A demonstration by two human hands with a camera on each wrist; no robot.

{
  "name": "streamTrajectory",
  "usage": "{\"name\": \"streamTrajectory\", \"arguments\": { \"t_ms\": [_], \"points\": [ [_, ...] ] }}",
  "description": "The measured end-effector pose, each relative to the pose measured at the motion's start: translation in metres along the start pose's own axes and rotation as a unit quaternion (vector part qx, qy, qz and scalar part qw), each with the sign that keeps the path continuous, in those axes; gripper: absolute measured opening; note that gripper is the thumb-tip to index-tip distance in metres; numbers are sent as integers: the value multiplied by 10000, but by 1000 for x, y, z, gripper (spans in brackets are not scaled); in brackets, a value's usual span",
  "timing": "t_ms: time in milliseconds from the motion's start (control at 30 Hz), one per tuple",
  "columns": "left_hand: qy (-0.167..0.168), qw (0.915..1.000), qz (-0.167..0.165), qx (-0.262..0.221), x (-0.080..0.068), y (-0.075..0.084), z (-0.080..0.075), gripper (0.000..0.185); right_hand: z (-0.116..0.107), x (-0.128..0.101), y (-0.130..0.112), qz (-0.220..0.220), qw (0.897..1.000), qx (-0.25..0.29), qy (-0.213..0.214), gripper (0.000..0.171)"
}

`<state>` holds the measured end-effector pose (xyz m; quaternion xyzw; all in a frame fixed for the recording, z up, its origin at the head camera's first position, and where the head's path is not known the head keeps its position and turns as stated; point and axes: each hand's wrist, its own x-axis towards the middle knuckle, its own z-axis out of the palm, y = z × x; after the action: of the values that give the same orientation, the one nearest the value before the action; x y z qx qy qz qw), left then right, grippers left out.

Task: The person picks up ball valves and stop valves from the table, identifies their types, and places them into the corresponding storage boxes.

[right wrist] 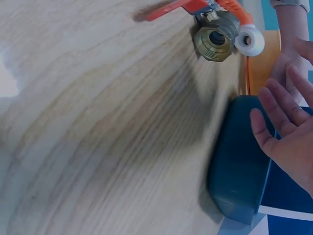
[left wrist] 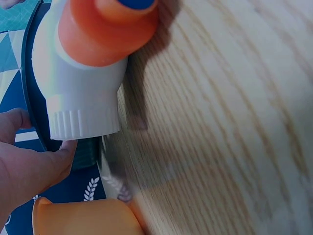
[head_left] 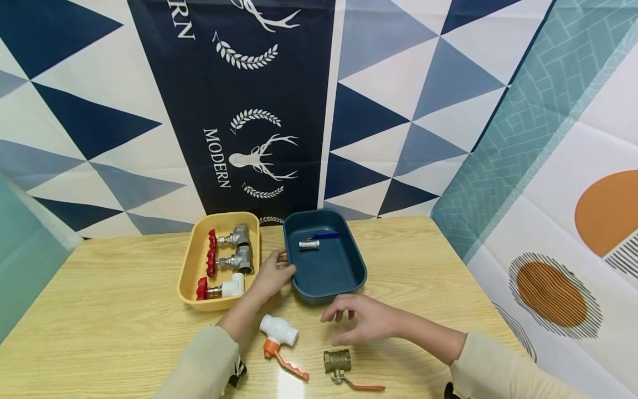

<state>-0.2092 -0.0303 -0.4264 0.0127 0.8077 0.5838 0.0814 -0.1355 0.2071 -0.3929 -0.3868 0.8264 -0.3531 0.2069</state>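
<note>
The rim of the dark blue tray (head_left: 325, 271) is gripped at its left edge by the left hand (head_left: 271, 272), thumb hooked over the lip. The right hand (head_left: 360, 318) is held just above the tabletop (head_left: 109, 310) with fingers spread and loose — nothing is held in it. A small metal valve with a blue handle (head_left: 314, 241) is seen inside the blue tray. Beside it stands a yellow tray (head_left: 191, 266) holding three red-handled valves (head_left: 226, 260). Nearer the person lie a white valve with an orange lever (head_left: 279, 332) and a brass valve (head_left: 339, 363) — the latter closest to the right hand.
</note>
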Motion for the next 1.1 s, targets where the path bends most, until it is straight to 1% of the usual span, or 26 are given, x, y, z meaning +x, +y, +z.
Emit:
{"name": "streamTrajectory", "arguments": {
  "t_ms": [100, 233, 600, 667, 900, 1100],
  "points": [
    [-11, 10000, -14, -38, 0, 0, 0, 59, 3, 0, 2, 184, 9995, 95, -218, 39],
    [-41, 10000, -55, -69, 0, 2, 0, 59, 8, -1, 5, 312, 9984, 212, -417, 42],
    [-70, 9999, -83, -114, 1, 2, -1, 60, 22, -7, 6, 543, 9967, 302, -524, 40],
    [-63, 9999, -97, -123, 0, 2, -1, 59, 25, -8, 6, 463, 9971, 216, -563, 40],
    [-45, 10000, -29, -68, 0, 2, 1, 59, 33, -8, 6, 28, 9961, -363, -806, 42],
    [-36, 9999, -12, -110, 0, 1, 0, 58, 37, -9, 6, -53, 9928, -854, -833, 46]
  ]
}}
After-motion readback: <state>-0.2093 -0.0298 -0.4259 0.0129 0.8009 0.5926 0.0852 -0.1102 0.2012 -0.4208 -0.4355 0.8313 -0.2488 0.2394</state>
